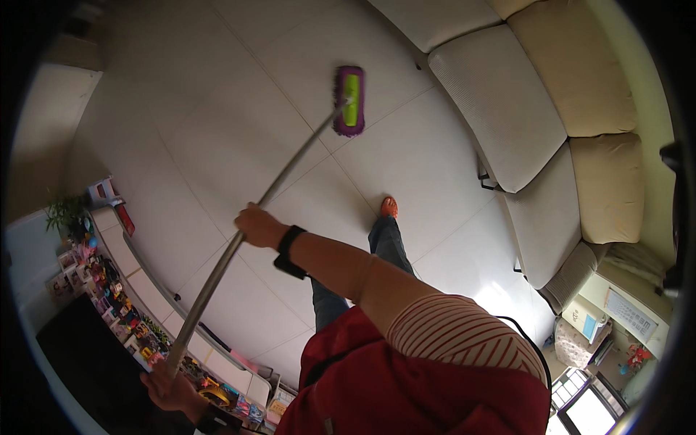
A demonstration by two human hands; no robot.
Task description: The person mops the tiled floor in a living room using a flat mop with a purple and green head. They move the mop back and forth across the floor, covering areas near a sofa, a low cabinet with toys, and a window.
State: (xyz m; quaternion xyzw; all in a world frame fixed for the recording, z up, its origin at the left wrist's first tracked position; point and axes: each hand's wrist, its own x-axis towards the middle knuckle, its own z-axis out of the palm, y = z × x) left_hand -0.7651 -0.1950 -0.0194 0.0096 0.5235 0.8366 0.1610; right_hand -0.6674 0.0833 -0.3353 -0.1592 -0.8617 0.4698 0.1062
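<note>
A flat mop with a purple fringed pad and a lime-green plate rests on the tiled floor, ahead of my feet. Its long metal handle slants down toward the lower left. Around the middle of the handle my right hand is closed, a black band on that wrist. Lower down, near the handle's end, my left hand grips it too, also with a dark band at the wrist. Both hands' fingers wrap round the pole, which partly hides them.
Along the right side runs a sofa with grey seats and tan back cushions. A long low cabinet at the left carries many small toys, a plant and a dark screen. Pale floor tiles lie between them.
</note>
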